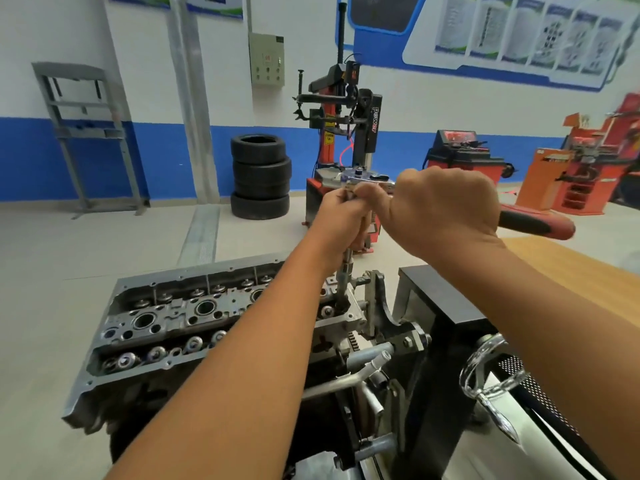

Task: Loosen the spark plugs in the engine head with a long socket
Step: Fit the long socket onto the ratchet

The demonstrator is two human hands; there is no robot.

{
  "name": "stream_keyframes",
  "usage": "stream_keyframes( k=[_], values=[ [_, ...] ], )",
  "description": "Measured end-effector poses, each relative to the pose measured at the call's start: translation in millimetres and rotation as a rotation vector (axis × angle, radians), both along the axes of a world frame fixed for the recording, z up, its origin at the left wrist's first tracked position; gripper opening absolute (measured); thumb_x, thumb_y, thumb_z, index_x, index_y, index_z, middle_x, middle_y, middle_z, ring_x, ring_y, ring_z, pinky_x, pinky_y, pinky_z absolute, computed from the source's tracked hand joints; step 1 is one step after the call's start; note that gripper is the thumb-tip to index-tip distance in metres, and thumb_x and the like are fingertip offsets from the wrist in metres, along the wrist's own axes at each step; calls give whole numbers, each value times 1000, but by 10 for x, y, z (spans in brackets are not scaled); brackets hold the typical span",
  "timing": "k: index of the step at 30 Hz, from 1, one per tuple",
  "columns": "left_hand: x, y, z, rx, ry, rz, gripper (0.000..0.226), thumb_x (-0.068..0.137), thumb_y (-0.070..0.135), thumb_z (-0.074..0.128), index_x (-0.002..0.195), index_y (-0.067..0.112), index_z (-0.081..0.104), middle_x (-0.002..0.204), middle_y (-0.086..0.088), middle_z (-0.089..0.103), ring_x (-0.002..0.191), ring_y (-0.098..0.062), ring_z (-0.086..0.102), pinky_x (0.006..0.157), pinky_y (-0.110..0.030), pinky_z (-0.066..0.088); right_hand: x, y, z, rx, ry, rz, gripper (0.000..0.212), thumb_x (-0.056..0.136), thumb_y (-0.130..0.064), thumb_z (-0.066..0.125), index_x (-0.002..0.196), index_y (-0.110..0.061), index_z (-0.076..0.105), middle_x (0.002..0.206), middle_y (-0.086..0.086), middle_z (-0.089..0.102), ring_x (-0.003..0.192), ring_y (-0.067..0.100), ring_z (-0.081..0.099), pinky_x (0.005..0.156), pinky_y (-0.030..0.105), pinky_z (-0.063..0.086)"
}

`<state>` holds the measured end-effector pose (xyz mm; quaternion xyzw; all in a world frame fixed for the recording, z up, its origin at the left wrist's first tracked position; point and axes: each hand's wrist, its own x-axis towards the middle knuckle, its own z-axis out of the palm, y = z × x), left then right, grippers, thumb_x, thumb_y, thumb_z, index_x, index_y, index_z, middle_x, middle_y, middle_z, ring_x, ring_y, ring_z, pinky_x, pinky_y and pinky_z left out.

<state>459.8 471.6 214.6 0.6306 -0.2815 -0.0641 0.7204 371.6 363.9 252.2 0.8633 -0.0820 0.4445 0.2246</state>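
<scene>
Steel is meeting steel: the long socket (347, 271) is standing stiff in the engine head (180, 317) near its right end; left hand (341, 216) is gripping its shaft, right hand (446, 209) is wrapping the ratchet (367, 180), best pulled at its red grip (536, 225).

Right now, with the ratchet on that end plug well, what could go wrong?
1. The extension rises tall out of the head; side pull from the right hand on the ratchet could tilt it and slip the socket off the plug.
2. The left hand grips the extension just under the ratchet, so a sudden release could pinch its fingers.
3. The socket's seating is hidden in the well; I cannot confirm it.
</scene>
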Motion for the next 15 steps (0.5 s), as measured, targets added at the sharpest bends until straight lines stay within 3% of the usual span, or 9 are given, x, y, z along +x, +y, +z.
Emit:
stream_keyframes(
  k=[2,6,8,10,13,15],
  values=[
    [-26,-42,6,-14,29,87,23,103,4,42,89,1,60,51,0,39,41,-13,30,44,-25,26,58,-18,-19,-56,-65,-37,84,95,-77,-1,61,-13,41,46,1,16,42,18,29,53,26,19],
    [-45,-147,-6,-42,53,202,25,102,5,47,107,-15,60,58,0,39,48,-13,30,45,-22,27,134,-110,-76,-131,-189,4,80,101,-75,12,58,-12,37,46,4,25,42,18,29,56,28,22],
    [-54,-171,-16,-71,56,210,22,102,6,49,98,-11,62,56,4,43,49,-10,32,42,-20,28,157,-150,-96,-163,-227,20,78,103,-75,17,59,-13,36,47,4,28,42,18,30,56,28,23],
    [-64,-179,-31,-90,36,216,23,102,8,51,82,6,62,53,11,50,49,-7,38,44,-19,34,170,-163,-104,-185,-239,17,79,103,-75,17,60,-12,37,48,5,31,42,19,32,56,29,25],
    [-36,-215,-59,-110,10,265,26,99,13,54,76,17,64,68,5,63,70,-17,53,67,-33,46,202,-183,-105,-215,-242,23,78,103,-75,16,61,-12,38,50,6,33,44,20,34,56,30,27],
    [-32,-231,-68,-144,8,291,27,99,11,54,76,20,66,74,4,66,74,-18,56,72,-36,49,226,-195,-107,-228,-254,31,77,103,-75,18,62,-12,38,52,6,34,45,21,34,56,30,28]
  ],
)
